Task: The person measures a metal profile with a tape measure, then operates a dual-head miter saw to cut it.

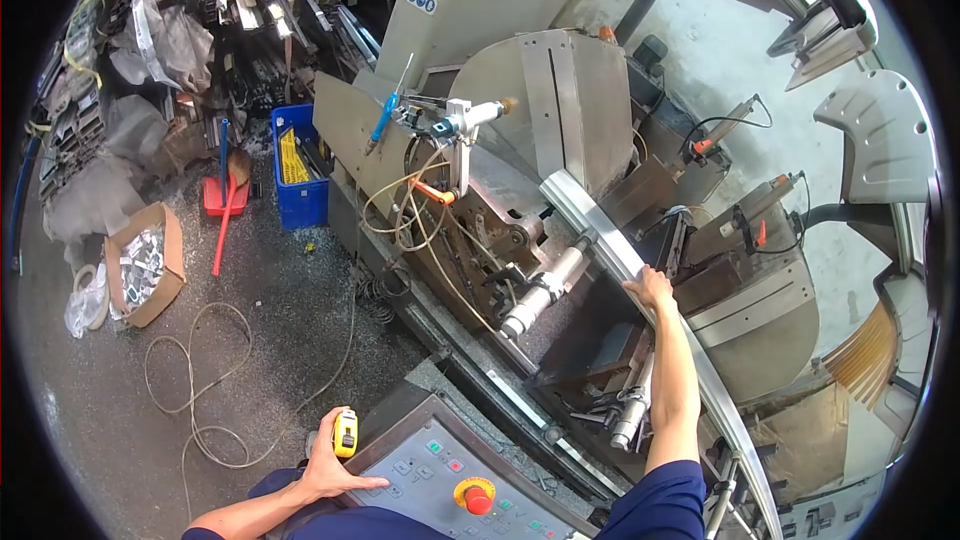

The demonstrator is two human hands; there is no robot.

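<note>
My left hand is closed round a yellow tape measure at the bottom of the view. One digit of that hand stretches out over the left edge of the grey control panel, near its buttons. On this panel sits a red emergency stop button with a yellow collar. My right hand grips a long silvery metal profile, which lies diagonally across the saw machine. Some of its fingers are hidden against the profile. Left of it, a cylindrical clamp points at the profile.
Metal guards and hoses surround the machine bed. A blue air gun hangs at its left. On the floor are a blue crate, a cardboard box of small metal pieces, a red dustpan and a looped cable.
</note>
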